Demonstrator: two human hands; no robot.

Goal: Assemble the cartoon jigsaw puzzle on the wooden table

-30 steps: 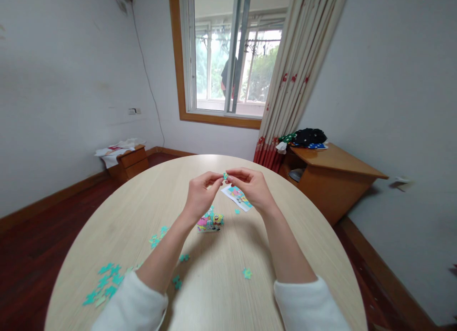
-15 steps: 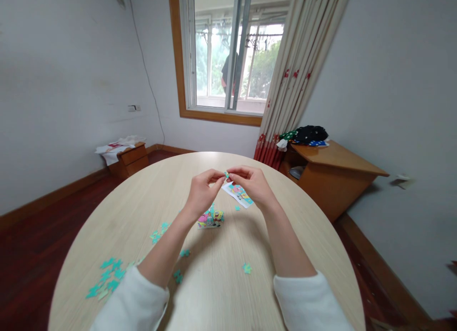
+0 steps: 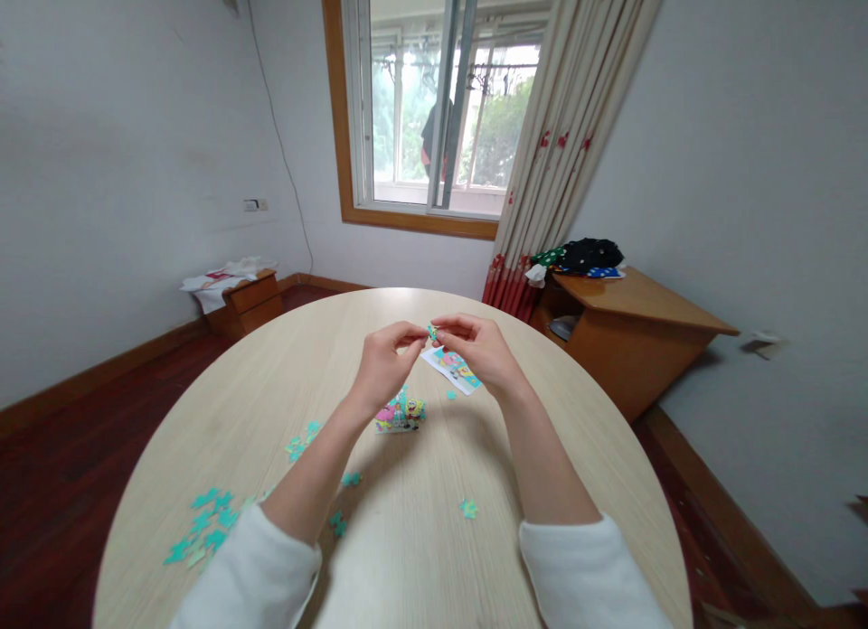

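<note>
Over the far half of the round table, a small turquoise and yellow puzzle piece (image 3: 432,333) is pinched between the fingertips of both hands. My left hand (image 3: 381,362) closes on it from the left, and my right hand (image 3: 483,351) from the right, covering part of it. Just beyond and below the right fingers lies a paper picture (image 3: 451,369) of cartoon figures, partly hidden. A partly joined cartoon puzzle (image 3: 400,416) lies flat nearer me, its left side behind my left wrist. Beside the paper is a single turquoise piece (image 3: 451,395).
Loose turquoise pieces (image 3: 215,519) spread over the left of the table (image 3: 407,566), some hidden by my left forearm. One piece (image 3: 468,509) lies at centre right. A wooden desk (image 3: 651,331) with cloths stands beyond the right edge. Someone (image 3: 438,139) is visible through the window.
The held puzzle piece has shifted very slightly between the fingertips. Both hands stay almost in the same place, and the pieces on the table have not moved.
</note>
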